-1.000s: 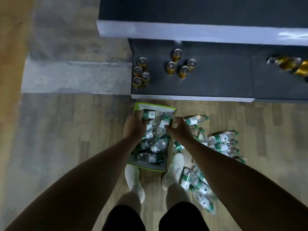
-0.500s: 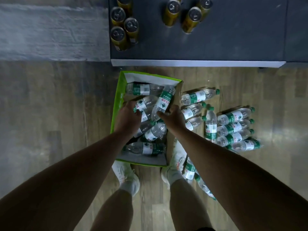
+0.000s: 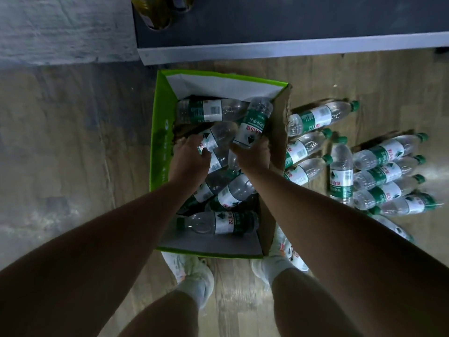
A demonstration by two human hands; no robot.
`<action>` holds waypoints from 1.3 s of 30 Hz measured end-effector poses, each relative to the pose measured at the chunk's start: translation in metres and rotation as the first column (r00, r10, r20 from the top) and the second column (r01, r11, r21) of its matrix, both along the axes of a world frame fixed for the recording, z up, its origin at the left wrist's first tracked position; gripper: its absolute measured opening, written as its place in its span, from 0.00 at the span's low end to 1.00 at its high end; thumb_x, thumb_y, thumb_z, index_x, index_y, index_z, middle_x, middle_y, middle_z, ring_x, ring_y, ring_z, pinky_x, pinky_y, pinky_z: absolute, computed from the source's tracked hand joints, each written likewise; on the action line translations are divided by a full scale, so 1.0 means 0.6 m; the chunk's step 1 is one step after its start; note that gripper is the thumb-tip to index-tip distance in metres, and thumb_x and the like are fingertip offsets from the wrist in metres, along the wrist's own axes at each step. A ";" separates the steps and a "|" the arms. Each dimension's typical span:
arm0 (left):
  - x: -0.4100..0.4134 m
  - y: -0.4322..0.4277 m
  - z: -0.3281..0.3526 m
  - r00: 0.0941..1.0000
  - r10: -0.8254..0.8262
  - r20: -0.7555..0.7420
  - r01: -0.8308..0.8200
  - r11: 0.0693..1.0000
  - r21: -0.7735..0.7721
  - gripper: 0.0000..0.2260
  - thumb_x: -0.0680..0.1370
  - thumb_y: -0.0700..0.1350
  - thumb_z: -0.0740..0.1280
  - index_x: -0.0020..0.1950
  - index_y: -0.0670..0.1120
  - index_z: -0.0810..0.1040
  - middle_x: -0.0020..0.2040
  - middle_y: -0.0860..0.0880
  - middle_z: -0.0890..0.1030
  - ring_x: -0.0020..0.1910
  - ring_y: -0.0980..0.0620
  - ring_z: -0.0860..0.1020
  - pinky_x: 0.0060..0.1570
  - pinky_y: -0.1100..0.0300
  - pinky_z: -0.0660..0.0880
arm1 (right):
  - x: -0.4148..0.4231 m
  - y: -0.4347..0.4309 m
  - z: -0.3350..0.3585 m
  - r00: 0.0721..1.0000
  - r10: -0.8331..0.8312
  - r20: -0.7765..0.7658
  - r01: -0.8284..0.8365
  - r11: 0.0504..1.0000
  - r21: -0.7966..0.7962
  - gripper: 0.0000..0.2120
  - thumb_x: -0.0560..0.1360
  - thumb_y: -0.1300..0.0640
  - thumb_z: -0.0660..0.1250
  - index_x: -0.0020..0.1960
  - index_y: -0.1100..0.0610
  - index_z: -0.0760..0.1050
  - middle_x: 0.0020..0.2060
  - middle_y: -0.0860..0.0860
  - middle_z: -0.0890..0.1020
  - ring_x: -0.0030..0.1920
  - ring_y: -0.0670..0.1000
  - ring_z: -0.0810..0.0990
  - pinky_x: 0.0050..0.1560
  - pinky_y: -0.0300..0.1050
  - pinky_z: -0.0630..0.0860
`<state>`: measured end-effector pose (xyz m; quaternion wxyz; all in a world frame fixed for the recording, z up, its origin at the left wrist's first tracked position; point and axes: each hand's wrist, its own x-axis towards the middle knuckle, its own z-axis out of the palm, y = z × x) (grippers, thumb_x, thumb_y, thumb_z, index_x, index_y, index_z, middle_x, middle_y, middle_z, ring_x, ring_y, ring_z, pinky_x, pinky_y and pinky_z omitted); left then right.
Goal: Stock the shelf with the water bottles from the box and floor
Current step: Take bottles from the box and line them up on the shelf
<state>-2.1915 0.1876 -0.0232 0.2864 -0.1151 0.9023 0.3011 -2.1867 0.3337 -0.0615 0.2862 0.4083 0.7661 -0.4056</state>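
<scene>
Head view, looking down over my two arms. The pale wood-plank floor (image 3: 73,147) fills the field under both hands. The dark flat shelf board (image 3: 291,46), pale along its front edge, lies beyond my fingertips, just past the box; no water bottle stands on the part in view.

The open green cardboard box (image 3: 160,147) sits directly under my hands and holds a jumbled heap of clear plastic water bottles (image 3: 218,223) with green-and-white labels. The loose floor bottles (image 3: 388,171), of the same kind, lie on their sides to the right of my right hand, outside the box wall.

My left hand (image 3: 188,159) is down among the heap, fingers and thumb curled round the labelled middle of the left-hand bottle (image 3: 211,139). My right hand (image 3: 252,156) is wrapped round the near end of the tilted bottle (image 3: 255,122), whose far end points away from my fingertips toward the box's far right corner. Blurred gold cans (image 3: 155,13) stand on the shelf ahead and left of my left hand.

Change: a second ago both hands were at the top of the box. Since then I have bent lower, and each hand has sunk into the heap and closed on a bottle. I judge the pick made and the lift to the shelf next; nearly all the stock remains unshelved.
</scene>
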 end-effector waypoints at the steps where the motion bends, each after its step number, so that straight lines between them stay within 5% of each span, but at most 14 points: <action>1: 0.002 0.000 -0.011 1.000 0.004 0.014 -0.004 1.000 0.001 0.16 0.78 0.42 0.63 0.66 0.44 0.72 0.60 0.42 0.78 0.52 0.43 0.79 0.46 0.53 0.77 | -0.004 0.000 -0.012 1.000 -0.023 0.012 0.023 1.000 -0.009 0.39 0.70 0.47 0.75 0.71 0.61 0.59 0.65 0.58 0.72 0.62 0.57 0.75 0.61 0.48 0.74; 7: 0.014 -0.012 -0.050 0.999 0.010 0.039 -0.011 1.000 0.006 0.16 0.78 0.40 0.64 0.66 0.43 0.72 0.58 0.43 0.80 0.47 0.48 0.78 0.44 0.57 0.76 | -0.022 0.012 -0.056 0.993 -0.087 0.084 0.093 0.993 -0.075 0.38 0.71 0.48 0.75 0.71 0.61 0.60 0.60 0.55 0.73 0.54 0.52 0.75 0.45 0.44 0.73; 15: 0.029 -0.030 -0.010 0.999 -0.045 0.013 0.045 0.999 -0.013 0.14 0.77 0.38 0.63 0.63 0.41 0.73 0.50 0.44 0.80 0.40 0.49 0.77 0.34 0.60 0.71 | -0.018 0.005 -0.003 0.979 -0.114 0.169 0.138 0.980 -0.140 0.32 0.68 0.51 0.78 0.66 0.59 0.69 0.53 0.53 0.78 0.45 0.50 0.78 0.48 0.46 0.79; 19: 0.027 -0.035 0.048 0.997 -0.072 0.014 0.073 0.997 -0.035 0.22 0.74 0.38 0.67 0.68 0.45 0.68 0.60 0.45 0.77 0.47 0.48 0.79 0.34 0.57 0.75 | 0.021 -0.014 0.067 0.988 0.075 0.134 -0.057 0.989 -0.134 0.29 0.66 0.57 0.79 0.64 0.59 0.72 0.59 0.54 0.79 0.55 0.55 0.79 0.50 0.45 0.77; 22: 0.021 -0.032 0.103 0.983 -0.180 -0.029 0.178 0.982 -0.069 0.33 0.71 0.37 0.71 0.73 0.48 0.62 0.67 0.44 0.72 0.59 0.44 0.76 0.46 0.49 0.79 | 0.044 -0.017 0.135 0.962 0.252 0.109 -0.240 0.964 -0.113 0.31 0.68 0.61 0.77 0.67 0.57 0.69 0.62 0.54 0.78 0.59 0.56 0.77 0.50 0.43 0.72; 28: 0.017 -0.032 0.195 0.766 -0.642 0.009 0.625 0.742 -0.241 0.43 0.71 0.45 0.75 0.78 0.43 0.54 0.77 0.42 0.58 0.77 0.43 0.56 0.72 0.49 0.59 | 0.075 -0.007 0.224 0.735 0.678 -0.004 -0.677 0.735 0.036 0.39 0.68 0.65 0.75 0.74 0.49 0.64 0.67 0.54 0.75 0.66 0.57 0.74 0.50 0.41 0.66; 34: 0.055 -0.014 0.220 0.645 -0.729 0.227 0.762 0.592 -0.262 0.35 0.71 0.51 0.75 0.72 0.43 0.64 0.66 0.42 0.74 0.63 0.42 0.75 0.56 0.48 0.74 | 0.083 0.002 0.251 0.582 0.795 -0.170 -0.795 0.600 0.085 0.30 0.65 0.75 0.71 0.62 0.54 0.76 0.58 0.54 0.81 0.59 0.56 0.79 0.48 0.41 0.71; 39: 0.087 -0.007 0.243 0.731 -0.656 0.189 0.682 0.687 -0.252 0.27 0.70 0.50 0.76 0.63 0.40 0.72 0.59 0.42 0.79 0.57 0.42 0.79 0.53 0.51 0.76 | 0.099 0.013 0.289 0.507 0.825 -0.249 -0.819 0.551 0.161 0.33 0.66 0.75 0.70 0.68 0.54 0.74 0.63 0.53 0.78 0.65 0.54 0.74 0.62 0.45 0.71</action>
